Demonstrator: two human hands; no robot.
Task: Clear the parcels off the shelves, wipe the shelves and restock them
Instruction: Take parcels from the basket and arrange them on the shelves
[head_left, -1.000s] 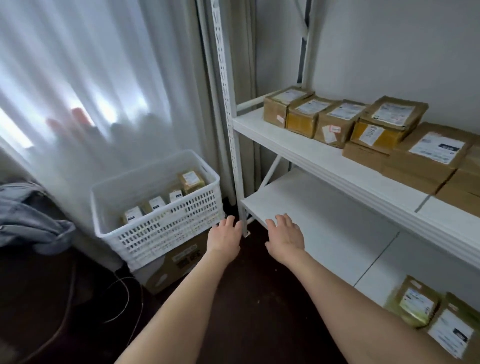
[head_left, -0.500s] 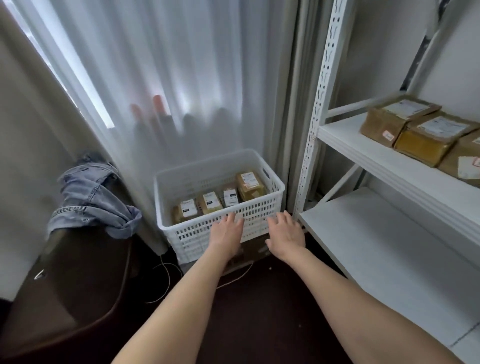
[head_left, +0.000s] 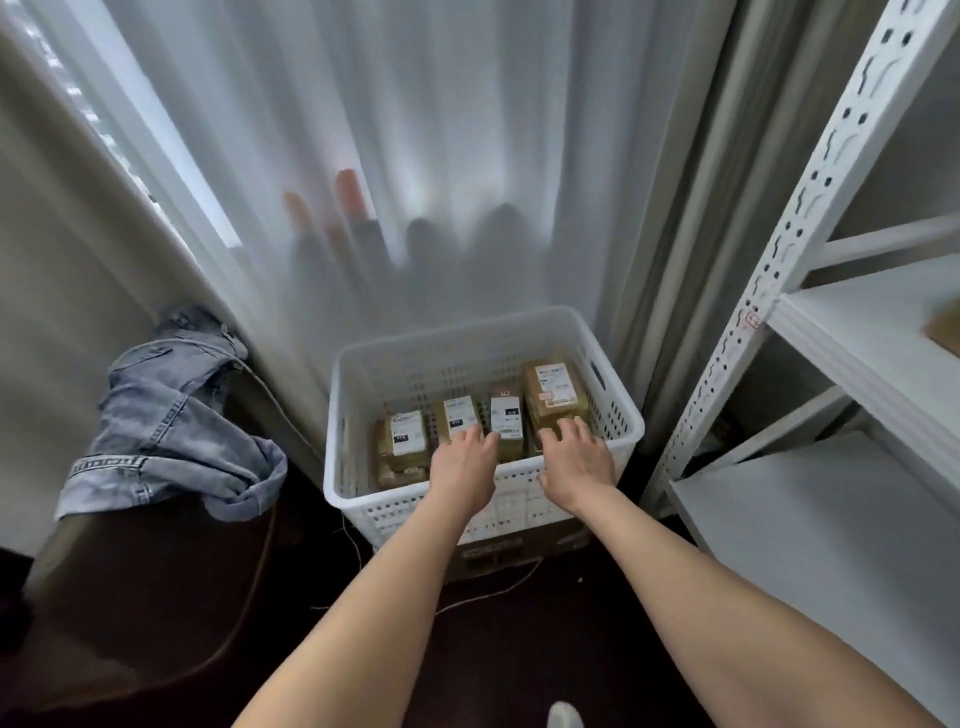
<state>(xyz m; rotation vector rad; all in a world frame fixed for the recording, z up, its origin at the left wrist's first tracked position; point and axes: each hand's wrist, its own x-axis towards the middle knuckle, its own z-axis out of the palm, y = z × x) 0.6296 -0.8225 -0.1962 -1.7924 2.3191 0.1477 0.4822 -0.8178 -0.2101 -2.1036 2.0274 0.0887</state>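
Head view showed four brown cardboard parcels with white labels (head_left: 506, 426) standing inside the white perforated plastic basket (head_left: 363, 499). Left hand (head_left: 464, 464) and right hand (head_left: 574, 457) hovered over them, fingers loosely spread, gripping nothing. Beside it, the white metal lower shelf (head_left: 810, 525) lay bare: clearing there looked done, restocking apparently not yet begun.

No legible text on the parcel labels (head_left: 506, 415)

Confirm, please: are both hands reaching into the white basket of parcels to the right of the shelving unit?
Not quite: the head view shows the white basket left of the shelving unit. The left hand and right hand do reach among its parcels.
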